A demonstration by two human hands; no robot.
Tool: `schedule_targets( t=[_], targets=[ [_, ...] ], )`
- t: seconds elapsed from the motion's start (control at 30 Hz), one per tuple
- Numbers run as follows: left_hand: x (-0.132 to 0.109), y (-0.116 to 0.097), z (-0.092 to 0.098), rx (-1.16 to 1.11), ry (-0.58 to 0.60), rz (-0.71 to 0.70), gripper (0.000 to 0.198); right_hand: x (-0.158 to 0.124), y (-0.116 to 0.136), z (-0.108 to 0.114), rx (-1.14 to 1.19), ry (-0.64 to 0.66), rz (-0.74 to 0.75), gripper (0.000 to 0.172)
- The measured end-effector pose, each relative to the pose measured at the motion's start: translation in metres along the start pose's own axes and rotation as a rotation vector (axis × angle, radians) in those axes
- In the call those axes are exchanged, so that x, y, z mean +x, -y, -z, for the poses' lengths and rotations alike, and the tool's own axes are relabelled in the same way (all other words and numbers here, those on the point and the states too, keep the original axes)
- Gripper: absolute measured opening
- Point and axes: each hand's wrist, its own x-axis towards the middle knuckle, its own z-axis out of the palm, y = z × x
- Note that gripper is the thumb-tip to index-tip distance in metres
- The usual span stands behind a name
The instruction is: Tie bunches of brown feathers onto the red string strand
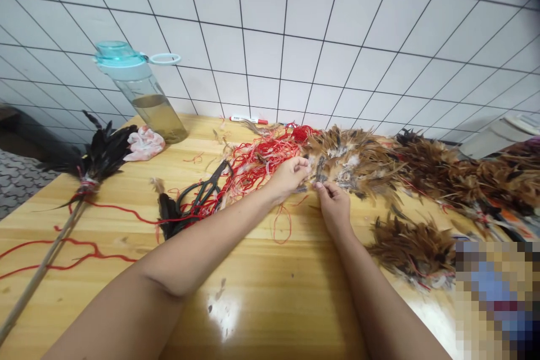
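My left hand (292,179) is at the near left edge of a pile of brown feathers (358,154), its fingers curled together; what they hold, if anything, is too small to make out. Just to its right, my right hand (335,205) pinches thumb and finger at the quill ends of the feathers. Behind and left of my left hand lies a tangle of red string (257,160). Black-handled scissors (206,188) rest against that tangle. A thin loop of red thread (282,225) lies on the wooden table (261,275) below my hands.
A water bottle (158,107) stands at the back left beside crumpled plastic (144,143). Black feathers (105,152) are tied to a stick (42,270) at left. Brown feather bundles (413,244) lie at right. A marker (248,120) lies by the tiled wall (261,45).
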Motion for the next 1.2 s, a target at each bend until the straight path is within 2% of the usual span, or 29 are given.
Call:
schedule_targets(
  t=[0.17, 0.3, 0.43, 0.6, 0.77, 0.97, 1.2],
  targets=[
    [-0.006, 0.004, -0.005, 0.154, 0.063, -0.047, 0.007, 0.0, 0.002, 0.0, 0.022, 0.004, -0.004, 0.034],
    [-0.006, 0.005, -0.004, 0.218, 0.075, -0.022, 0.009, 0.0, 0.0, 0.001, -0.005, -0.007, 0.009, 0.035],
    [-0.005, 0.006, -0.002, 0.132, 0.045, -0.018, 0.017, 0.001, -0.002, 0.002, 0.017, -0.009, 0.009, 0.033],
    [-0.004, 0.01, -0.003, -0.099, -0.05, -0.009, 0.027, 0.001, -0.003, 0.001, 0.06, 0.004, -0.008, 0.03],
    [-0.005, 0.017, -0.007, -0.095, -0.016, 0.008, 0.025, 0.001, -0.005, 0.001, 0.109, -0.003, -0.037, 0.029],
    [-0.007, 0.018, -0.008, 0.005, -0.012, 0.041, 0.02, 0.0, -0.001, 0.001, 0.081, 0.03, -0.001, 0.028],
    [-0.004, 0.017, -0.003, -0.237, 0.009, 0.115, 0.025, -0.001, -0.003, 0.001, 0.13, 0.009, -0.044, 0.028]
  ],
)
